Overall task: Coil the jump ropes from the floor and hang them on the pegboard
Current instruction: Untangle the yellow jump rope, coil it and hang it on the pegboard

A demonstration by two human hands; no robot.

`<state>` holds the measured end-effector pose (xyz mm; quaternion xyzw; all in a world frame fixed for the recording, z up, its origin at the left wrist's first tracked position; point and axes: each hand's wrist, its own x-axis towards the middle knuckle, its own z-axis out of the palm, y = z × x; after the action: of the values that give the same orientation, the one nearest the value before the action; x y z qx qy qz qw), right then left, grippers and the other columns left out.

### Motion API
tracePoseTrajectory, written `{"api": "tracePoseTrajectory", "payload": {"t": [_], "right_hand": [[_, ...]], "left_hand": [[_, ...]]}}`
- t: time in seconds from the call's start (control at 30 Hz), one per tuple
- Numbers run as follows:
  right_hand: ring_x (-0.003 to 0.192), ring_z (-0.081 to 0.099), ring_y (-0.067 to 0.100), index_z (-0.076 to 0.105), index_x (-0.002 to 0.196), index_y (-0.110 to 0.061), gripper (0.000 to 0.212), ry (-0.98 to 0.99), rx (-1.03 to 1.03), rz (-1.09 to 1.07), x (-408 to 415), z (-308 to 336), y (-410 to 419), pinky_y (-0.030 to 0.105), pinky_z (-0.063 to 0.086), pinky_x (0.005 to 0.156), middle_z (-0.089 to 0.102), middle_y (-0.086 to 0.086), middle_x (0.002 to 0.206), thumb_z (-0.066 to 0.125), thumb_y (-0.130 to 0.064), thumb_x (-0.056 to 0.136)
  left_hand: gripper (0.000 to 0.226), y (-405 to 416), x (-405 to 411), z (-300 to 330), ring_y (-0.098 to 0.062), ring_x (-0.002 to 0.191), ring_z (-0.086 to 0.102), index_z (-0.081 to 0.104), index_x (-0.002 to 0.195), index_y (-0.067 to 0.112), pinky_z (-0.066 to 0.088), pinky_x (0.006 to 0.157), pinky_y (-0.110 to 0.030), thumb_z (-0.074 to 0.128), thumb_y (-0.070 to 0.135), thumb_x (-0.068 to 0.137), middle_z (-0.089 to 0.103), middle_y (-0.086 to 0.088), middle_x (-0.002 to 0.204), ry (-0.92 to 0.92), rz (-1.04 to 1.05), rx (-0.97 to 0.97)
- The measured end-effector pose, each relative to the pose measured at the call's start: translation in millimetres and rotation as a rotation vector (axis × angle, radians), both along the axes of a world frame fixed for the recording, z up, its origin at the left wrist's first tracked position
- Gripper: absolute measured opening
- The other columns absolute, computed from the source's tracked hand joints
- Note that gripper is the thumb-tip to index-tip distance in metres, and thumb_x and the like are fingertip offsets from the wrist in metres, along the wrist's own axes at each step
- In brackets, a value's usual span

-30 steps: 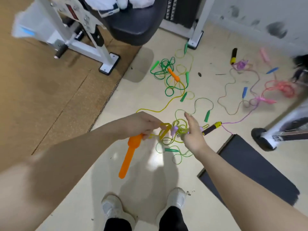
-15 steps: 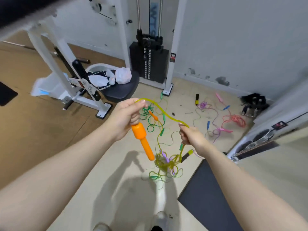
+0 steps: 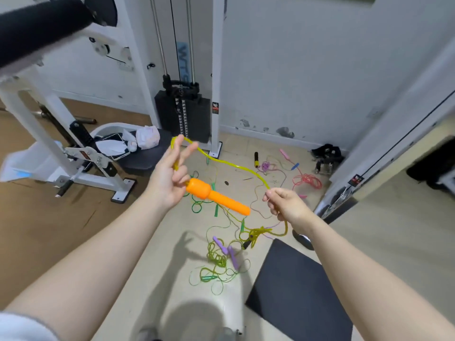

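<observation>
The task looks barely begun: the left hand (image 3: 167,183) holds the orange handle (image 3: 216,199) with two fingers spread, the right hand (image 3: 285,205) pinches the yellow rope (image 3: 236,166). Beyond the handle, green ropes (image 3: 216,264) and the pink rope (image 3: 307,180) lie uncoiled on the floor (image 3: 172,279); no pegboard shows

Two hands raised over rope-strewn floor, gym gear behind.
Left hand (image 3: 170,178) left of right hand (image 3: 286,205); jump rope cord (image 3: 231,164) spans between them, handle (image 3: 216,199) at left hand pointing toward the right one. Below hands, tangled ropes (image 3: 221,259) on floor (image 3: 157,279); mat (image 3: 300,291) right of tangle. More ropes (image 3: 305,179) farther back right, near wall (image 3: 307,70). Weight stack (image 3: 183,114) behind hands at wall; seat (image 3: 145,156) and machine frame (image 3: 73,156) left.
</observation>
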<state>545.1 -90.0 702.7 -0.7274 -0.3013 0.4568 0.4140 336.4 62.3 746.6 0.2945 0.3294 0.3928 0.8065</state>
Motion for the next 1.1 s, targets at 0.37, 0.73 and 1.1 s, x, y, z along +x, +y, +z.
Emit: {"api": "tracePoseTrajectory", "payload": {"t": [0.37,0.73,1.1], "right_hand": [[0.030,0.037,0.004,0.049,0.080,-0.011,0.034,1.097,0.405,-0.407,-58.6,82.0,82.0,0.010,0.029,0.027,0.034,-0.004,0.039,0.027,-0.025,0.101],[0.093,0.063,0.021,0.051,0.114,-0.006,0.050,0.585,0.357,-0.369,-95.7,82.2,146.9,0.027,0.051,0.081,0.063,0.009,0.098,0.022,-0.045,0.100],[0.096,0.056,0.014,0.055,0.105,-0.010,0.024,-0.018,0.047,-0.042,-158.2,-5.9,109.9,0.009,0.045,0.076,0.060,0.009,0.108,0.060,0.002,0.084]], "left_hand": [[0.073,-1.7,4.3,-60.3,-0.026,0.134,0.028,0.038,0.135,0.006,0.021,0.104,-0.018,0.046,0.024,0.064,0.034,-0.008,0.137,1.022,-0.666,1.052],[0.033,39.3,-3.7,-43.5,-0.005,0.037,0.027,0.040,0.072,0.012,0.023,0.047,-0.019,0.027,0.014,0.102,0.029,0.010,0.042,0.358,-0.675,0.310],[0.031,112.2,0.3,41.5,-0.004,0.028,0.021,0.046,0.076,0.014,0.025,0.037,-0.017,0.028,0.018,0.101,0.023,0.008,0.036,-0.151,-0.656,-0.022]]}}
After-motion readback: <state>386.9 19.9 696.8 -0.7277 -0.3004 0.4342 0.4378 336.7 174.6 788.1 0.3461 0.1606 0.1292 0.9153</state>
